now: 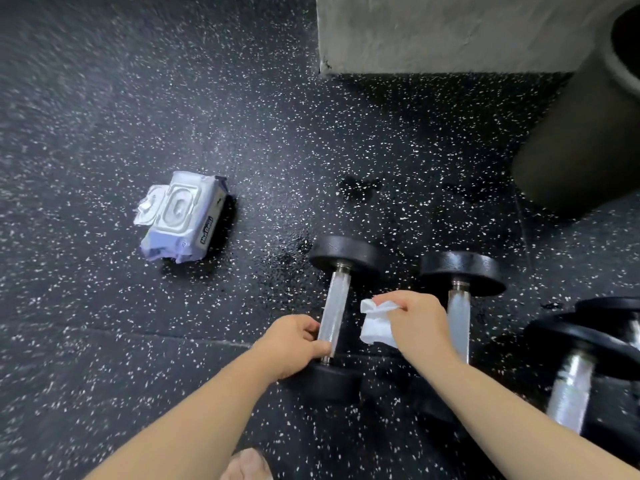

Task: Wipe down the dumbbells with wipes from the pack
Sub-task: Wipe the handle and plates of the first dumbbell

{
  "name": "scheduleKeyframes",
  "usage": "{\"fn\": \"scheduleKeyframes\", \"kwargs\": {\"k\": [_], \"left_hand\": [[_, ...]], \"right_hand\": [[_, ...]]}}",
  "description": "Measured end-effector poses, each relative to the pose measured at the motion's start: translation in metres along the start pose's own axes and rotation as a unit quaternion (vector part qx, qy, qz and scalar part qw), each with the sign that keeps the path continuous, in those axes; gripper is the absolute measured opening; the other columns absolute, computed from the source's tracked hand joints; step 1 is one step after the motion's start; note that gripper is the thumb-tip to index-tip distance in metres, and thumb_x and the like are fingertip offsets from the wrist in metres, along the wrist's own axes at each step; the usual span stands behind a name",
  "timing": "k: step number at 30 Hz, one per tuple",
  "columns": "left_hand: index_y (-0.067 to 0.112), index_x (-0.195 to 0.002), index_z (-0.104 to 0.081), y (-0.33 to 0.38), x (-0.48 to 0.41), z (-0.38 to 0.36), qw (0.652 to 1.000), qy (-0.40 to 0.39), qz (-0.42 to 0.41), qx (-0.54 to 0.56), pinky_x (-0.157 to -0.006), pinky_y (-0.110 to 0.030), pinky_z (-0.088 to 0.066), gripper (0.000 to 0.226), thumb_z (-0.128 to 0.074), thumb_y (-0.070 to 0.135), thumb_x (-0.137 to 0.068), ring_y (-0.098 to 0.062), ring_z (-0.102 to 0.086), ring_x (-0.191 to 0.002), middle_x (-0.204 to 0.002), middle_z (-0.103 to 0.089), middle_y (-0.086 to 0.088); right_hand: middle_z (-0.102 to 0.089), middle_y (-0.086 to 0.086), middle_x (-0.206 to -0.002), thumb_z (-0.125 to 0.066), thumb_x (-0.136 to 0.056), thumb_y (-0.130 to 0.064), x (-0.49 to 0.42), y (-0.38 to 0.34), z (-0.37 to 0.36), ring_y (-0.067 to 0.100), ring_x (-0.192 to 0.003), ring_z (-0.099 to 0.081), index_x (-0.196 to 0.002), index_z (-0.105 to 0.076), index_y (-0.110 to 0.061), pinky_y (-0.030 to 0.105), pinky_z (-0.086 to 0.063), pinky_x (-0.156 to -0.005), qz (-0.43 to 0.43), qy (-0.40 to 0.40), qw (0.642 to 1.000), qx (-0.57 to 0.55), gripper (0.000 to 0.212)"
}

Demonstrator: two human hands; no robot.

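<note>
One dumbbell (343,252) up for wiping: grips its handle (334,306) with left hand (294,344), pinches crumpled wipe (375,323) in right hand (419,323) just beside; next likely calls for rubbing wipe along handle

The only print in view stands on the pale lilac soft-plastic pack of wipes (180,216), which lies on the speckled black rubber floor (104,98). A short line of bold dark letters runs lengthwise along a cream strip (207,231) on its right side panel. Blur leaves it unreadable.
</note>
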State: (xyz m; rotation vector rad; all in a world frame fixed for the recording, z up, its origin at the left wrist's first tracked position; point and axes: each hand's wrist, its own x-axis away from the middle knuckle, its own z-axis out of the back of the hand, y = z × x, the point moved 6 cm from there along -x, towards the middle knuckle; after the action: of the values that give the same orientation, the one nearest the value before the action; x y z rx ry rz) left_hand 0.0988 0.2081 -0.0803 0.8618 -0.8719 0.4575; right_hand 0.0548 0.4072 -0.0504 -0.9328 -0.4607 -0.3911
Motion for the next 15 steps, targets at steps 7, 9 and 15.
{"fn": "scheduleKeyframes", "kwargs": {"k": [7, 9, 15], "left_hand": [[0.028, -0.084, -0.071, -0.026, -0.002, 0.047, 0.997, 0.075, -0.004, 0.017, -0.085, -0.031, -0.05, 0.008, -0.069, 0.02, -0.086, -0.014, -0.063, -0.078, -0.084, -0.071, 0.007], [0.028, -0.076, -0.073, -0.034, -0.004, 0.054, 0.996, 0.083, -0.012, 0.009, -0.079, -0.032, -0.05, 0.018, -0.064, 0.018, -0.087, -0.015, -0.053, -0.068, -0.075, -0.066, 0.006], [0.02, -0.088, -0.075, -0.038, -0.002, 0.062, 0.998, 0.049, -0.028, 0.014, -0.067, -0.026, -0.043, 0.012, -0.064, 0.022, -0.086, -0.015, -0.049, -0.066, -0.072, -0.063, -0.001]], "right_hand": [[-0.069, 0.005, -0.081, -0.051, -0.09, -0.012, 0.012, -0.02, -0.02, 0.023, -0.078, -0.059, -0.089, -0.075, -0.012, 0.034, -0.048, -0.074, 0.046, -0.031, 0.998, -0.026, 0.024], [-0.07, 0.01, -0.086, -0.053, -0.094, -0.026, 0.015, -0.031, -0.03, 0.028, -0.082, -0.06, -0.091, -0.07, -0.001, 0.038, -0.049, -0.08, 0.057, -0.066, 0.993, -0.079, 0.03], [-0.053, -0.015, -0.085, -0.056, -0.091, -0.011, 0.024, -0.066, -0.059, 0.011, -0.089, -0.054, -0.112, -0.071, -0.03, 0.025, -0.042, -0.078, 0.243, 0.026, 0.969, 0.04, 0.032]]}}
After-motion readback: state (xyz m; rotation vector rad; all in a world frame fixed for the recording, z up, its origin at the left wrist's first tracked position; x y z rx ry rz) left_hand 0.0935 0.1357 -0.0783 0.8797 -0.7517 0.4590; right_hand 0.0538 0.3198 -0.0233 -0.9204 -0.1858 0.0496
